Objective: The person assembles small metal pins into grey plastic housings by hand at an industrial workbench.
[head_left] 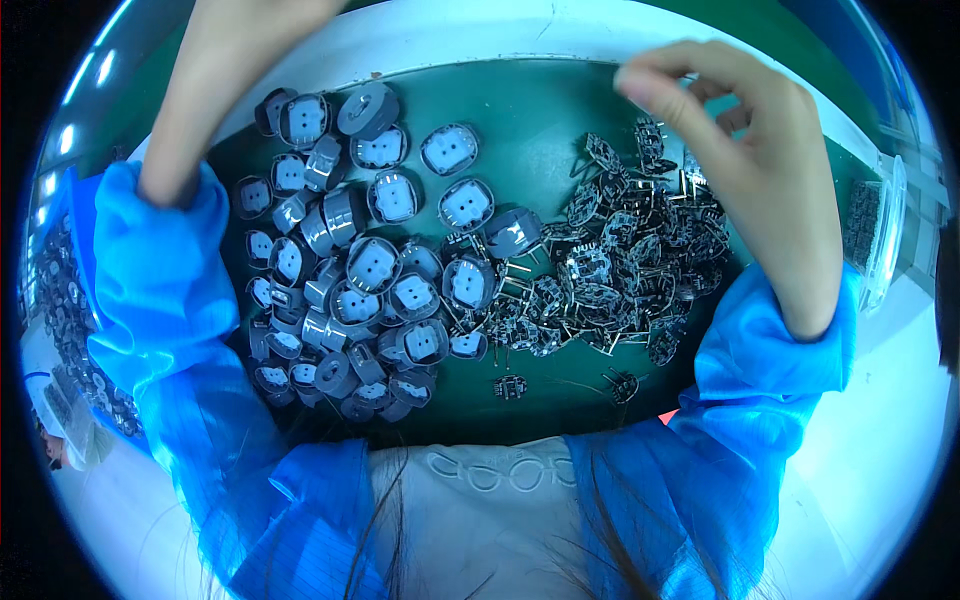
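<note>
My left hand (255,22) reaches to the top edge, above the far left of the green work surface; its fingers are cut off from view. My right hand (765,135) hovers over the far right, thumb and forefinger tips close together and other fingers curled; whatever the tips may hold cannot be made out. Below it lies a heap of small circuit boards (590,265) with metal pins. On the left, nearer my left forearm, are many grey rounded plastic housings (372,262), some showing a pale inner face with small holes, others on their sides.
The green surface (520,95) has a white rim (470,45) along its far side. A blue bin (85,250) with more small parts stands outside at left. At right sits a clear tray (880,235) with dark contents. Two single boards lie near my body.
</note>
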`<state>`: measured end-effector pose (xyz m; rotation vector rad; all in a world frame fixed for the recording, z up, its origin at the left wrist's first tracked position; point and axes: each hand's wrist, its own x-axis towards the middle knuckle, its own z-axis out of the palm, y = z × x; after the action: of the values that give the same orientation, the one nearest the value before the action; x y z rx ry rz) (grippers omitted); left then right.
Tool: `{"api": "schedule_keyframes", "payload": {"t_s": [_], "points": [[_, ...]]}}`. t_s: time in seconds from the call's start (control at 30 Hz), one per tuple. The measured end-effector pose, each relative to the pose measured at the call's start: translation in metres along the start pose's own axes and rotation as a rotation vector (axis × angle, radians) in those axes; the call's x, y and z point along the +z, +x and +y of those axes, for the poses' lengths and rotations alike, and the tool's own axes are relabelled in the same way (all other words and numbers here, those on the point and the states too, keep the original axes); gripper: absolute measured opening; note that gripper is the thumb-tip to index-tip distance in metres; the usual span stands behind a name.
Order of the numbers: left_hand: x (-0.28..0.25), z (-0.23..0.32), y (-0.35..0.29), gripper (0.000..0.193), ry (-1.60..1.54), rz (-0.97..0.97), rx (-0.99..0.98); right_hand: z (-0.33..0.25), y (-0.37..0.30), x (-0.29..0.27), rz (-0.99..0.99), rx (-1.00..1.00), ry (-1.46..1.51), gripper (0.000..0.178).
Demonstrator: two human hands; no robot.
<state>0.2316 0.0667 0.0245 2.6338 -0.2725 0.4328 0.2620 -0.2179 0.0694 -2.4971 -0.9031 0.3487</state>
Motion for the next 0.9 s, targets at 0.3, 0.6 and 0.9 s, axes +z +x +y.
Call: {"api": "schedule_keyframes", "payload": {"t_s": [0.3,0.6,0.9], "points": [[-0.030,0.048,-0.013,0.044,0.189,-0.077,0.126,-0.007,-0.009,0.012,-0.057,-0.301,0.020,0.029],[-0.029,0.061,-0.036,0.039,-0.227,-0.639,0.185,-0.002,0.003,0.022,-0.067,-0.257,0.248,0.015],[-0.014,0.064,-0.037,0.040,-0.216,-0.328,0.250,0.001,0.011,0.016,-0.053,-0.520,0.141,0.025]]}}
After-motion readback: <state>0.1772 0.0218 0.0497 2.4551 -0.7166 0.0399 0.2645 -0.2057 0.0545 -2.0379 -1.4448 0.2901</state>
